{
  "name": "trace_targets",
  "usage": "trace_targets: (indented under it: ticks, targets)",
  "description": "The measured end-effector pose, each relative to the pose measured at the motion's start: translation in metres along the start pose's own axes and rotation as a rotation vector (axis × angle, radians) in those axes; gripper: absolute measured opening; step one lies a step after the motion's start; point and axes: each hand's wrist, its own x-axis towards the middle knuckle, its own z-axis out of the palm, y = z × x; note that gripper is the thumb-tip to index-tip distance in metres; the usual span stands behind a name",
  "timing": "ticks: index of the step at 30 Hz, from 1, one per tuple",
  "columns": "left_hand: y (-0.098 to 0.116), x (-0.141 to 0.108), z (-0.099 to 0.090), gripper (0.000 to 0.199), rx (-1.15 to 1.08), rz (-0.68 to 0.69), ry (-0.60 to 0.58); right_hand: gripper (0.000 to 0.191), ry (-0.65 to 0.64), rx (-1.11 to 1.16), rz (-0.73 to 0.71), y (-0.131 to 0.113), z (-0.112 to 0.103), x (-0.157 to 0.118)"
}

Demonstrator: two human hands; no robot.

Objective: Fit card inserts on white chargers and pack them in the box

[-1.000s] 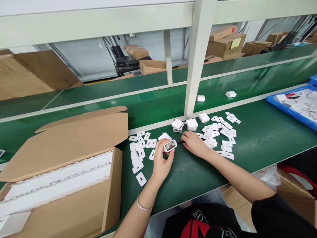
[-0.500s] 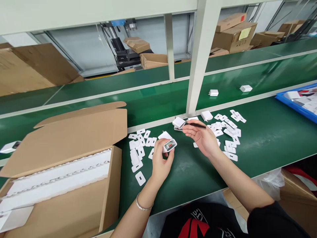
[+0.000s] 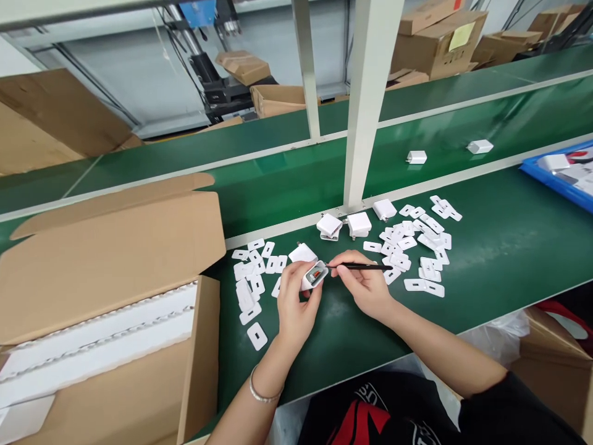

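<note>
Between thumb and fingers, my left hand [image 3: 296,303] grips a white charger housing [image 3: 317,275], its open end facing me and a circuit board with an orange part showing inside. My right hand [image 3: 365,287] is closed on dark tweezers [image 3: 364,266], whose tip is at the rim of that housing; whether it touches is too fine to tell. Just behind my left hand lies another white charger [image 3: 303,253]. White slotted cover plates [image 3: 257,336] are scattered left of my hands, and another group of cover plates [image 3: 416,285] lies to the right.
An opened cardboard box [image 3: 204,358] with white dividers stands at the left. More chargers [image 3: 359,224] sit by the upright post [image 3: 365,111], and two chargers [image 3: 417,157] lie on the green belt behind. A blue tray [image 3: 556,179] holds parts at the far right.
My right hand has come down and left from the chargers by the post, bringing the tweezers to the housing's open end. My left hand still holds the housing. The camera view has shifted slightly.
</note>
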Motion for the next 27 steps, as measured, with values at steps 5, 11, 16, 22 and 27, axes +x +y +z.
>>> trace_targets:
  ticks: [5, 11, 16, 22, 27]
  targets:
    - [0.0001, -0.0007, 0.0001, 0.038, 0.008, 0.03, 0.018, 0.014, -0.05, -0.001, -0.078, 0.0027, 0.0007, -0.0019]
    - [-0.0003, -0.0015, -0.0006, 0.04, 0.008, 0.04, 0.024, 0.014, -0.059, -0.024, -0.109, 0.0025, 0.0004, -0.002]
    - [-0.0002, -0.0019, -0.0009, 0.04, 0.015, 0.042, 0.021, 0.014, -0.061, -0.097, -0.188, 0.0031, 0.0004, -0.0019]
    - [0.0003, -0.001, -0.0019, 0.039, 0.03, 0.044, 0.021, 0.017, -0.068, -0.188, -0.274, 0.0014, 0.0011, -0.0015]
    - [0.0009, 0.0016, -0.0016, 0.033, 0.021, 0.042, 0.028, 0.019, -0.078, -0.22, -0.319, -0.0013, 0.0018, -0.0007]
